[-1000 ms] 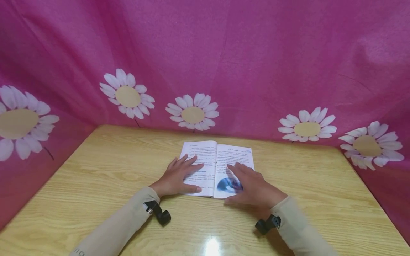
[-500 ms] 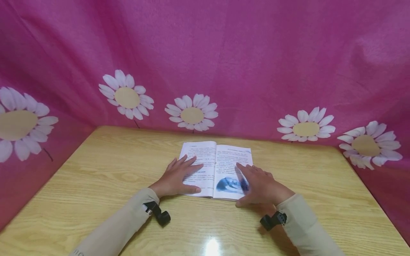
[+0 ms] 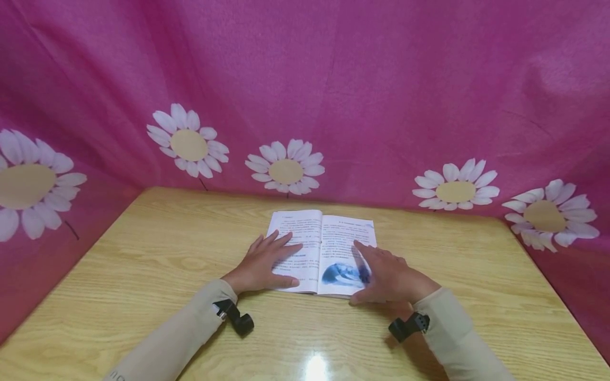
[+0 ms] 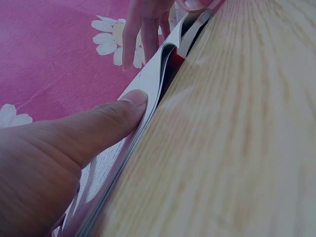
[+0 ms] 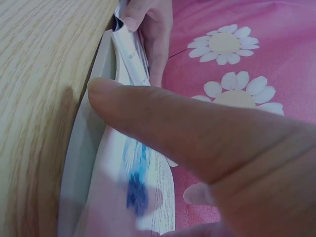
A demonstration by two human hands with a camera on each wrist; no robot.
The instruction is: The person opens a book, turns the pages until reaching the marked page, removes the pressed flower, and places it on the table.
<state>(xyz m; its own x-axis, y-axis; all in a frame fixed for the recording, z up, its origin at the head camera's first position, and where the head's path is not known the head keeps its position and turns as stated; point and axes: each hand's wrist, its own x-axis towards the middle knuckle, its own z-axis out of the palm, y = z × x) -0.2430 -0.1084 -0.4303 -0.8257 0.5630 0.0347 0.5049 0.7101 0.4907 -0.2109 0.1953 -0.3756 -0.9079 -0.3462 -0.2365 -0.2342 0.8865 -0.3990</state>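
An open book (image 3: 337, 233) lies on the wooden table, its spine pointing away from me. Printed text covers both pages, and a blue picture (image 3: 342, 274) fills the lower part of the right page. My left hand (image 3: 263, 262) rests on the left page with fingers spread; its thumb (image 4: 116, 118) presses the page near the bottom edge. Over the outer side of the right page is my right hand (image 3: 393, 276), fingers extended and covering part of the picture. Its thumb (image 5: 143, 111) lies across the book's near edge in the right wrist view.
The table (image 3: 157, 275) extends around the book on all sides. Behind and beside it hangs a magenta cloth (image 3: 362, 95) printed with white daisies. A small black camera (image 3: 238, 320) is strapped to each wrist.
My right hand has moved right, from over the middle of the right page to its outer side, uncovering more of the picture. The left hand has stayed in place.
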